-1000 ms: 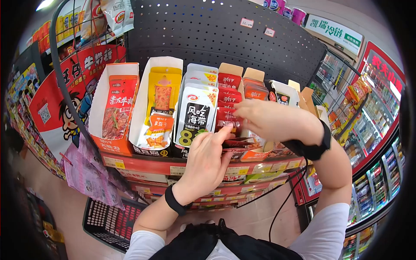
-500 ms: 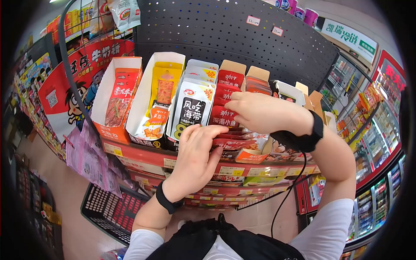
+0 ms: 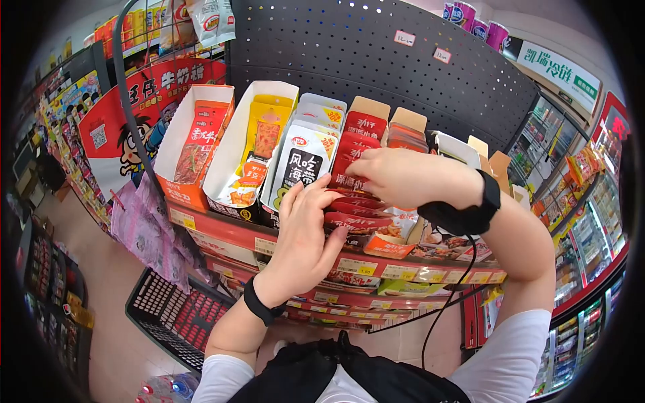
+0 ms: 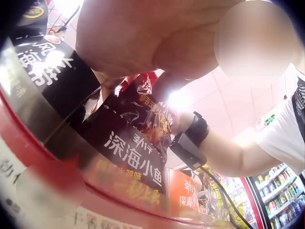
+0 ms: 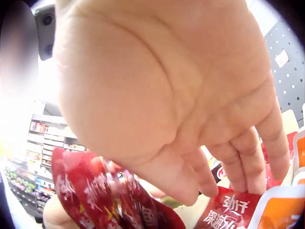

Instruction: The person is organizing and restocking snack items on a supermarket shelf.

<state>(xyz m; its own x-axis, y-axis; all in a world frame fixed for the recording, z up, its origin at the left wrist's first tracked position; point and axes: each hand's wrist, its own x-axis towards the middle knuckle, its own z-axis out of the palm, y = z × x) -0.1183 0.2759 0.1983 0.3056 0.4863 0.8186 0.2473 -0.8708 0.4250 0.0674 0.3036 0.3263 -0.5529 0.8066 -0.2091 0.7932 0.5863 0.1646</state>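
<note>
In the head view, red fish snack packets (image 3: 355,149) stand in rows in a carton, the front ones leaning forward with a gap behind them. My left hand (image 3: 302,235) grips the left edge of the front packets (image 3: 363,220), thumb in front and fingers near their top. From the right, my right hand (image 3: 413,176) reaches over, fingertips on the packets behind the gap. The right wrist view has the right palm (image 5: 167,90) above a rear packet (image 5: 231,207), front packets (image 5: 95,191) at lower left. The left wrist view has dark red packets (image 4: 136,152) under the left hand (image 4: 152,38).
White-sleeved packs (image 3: 306,158) stand left of the red ones, then a carton of yellow packs (image 3: 265,131) and an orange carton (image 3: 185,195). Behind rises a perforated panel (image 3: 363,60). A black basket (image 3: 151,305) is on the floor; a cable (image 3: 447,302) hangs from the right wrist.
The front red packets tilt further forward, and the gap behind them is wider. My right fingers have shifted back from the front packets to the rear ones. The head view has shifted slightly.
</note>
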